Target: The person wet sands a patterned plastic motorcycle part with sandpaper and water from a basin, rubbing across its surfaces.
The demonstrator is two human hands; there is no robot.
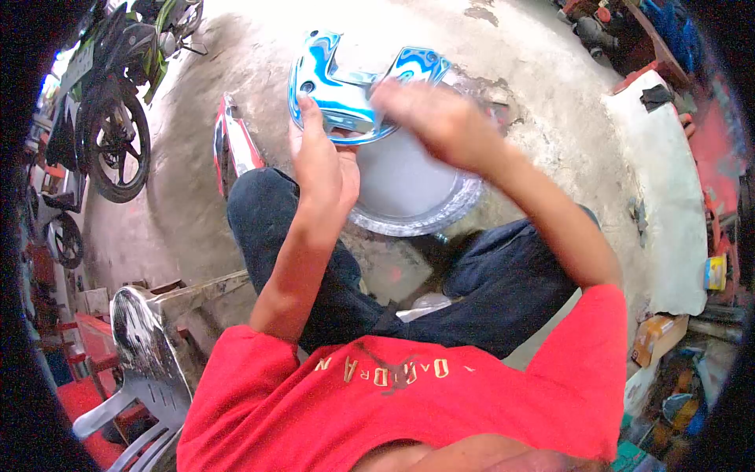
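Note:
My left hand [321, 153] is closed on the lower left edge of a shiny panel [318, 67], its thumb on the front face. The panel looks like a motorcycle body cover, with blue and white reflections and a U-shaped notch on top. My right hand [440, 118], smeared by motion, lies at the panel's middle with its fingers curled together. Whatever those fingers hold, if anything, is hidden. Under both hands a round basin [405, 230] of greyish liquid stands between my knees, the panel held over its far left rim.
A red and white panel [238, 145] lies on the concrete floor beside my left knee. Motorcycles [118, 141] stand at the far left. A grey plastic chair [141, 346] is at lower left. Along the right runs a pale ledge [664, 197] with a cardboard box [657, 338] and clutter.

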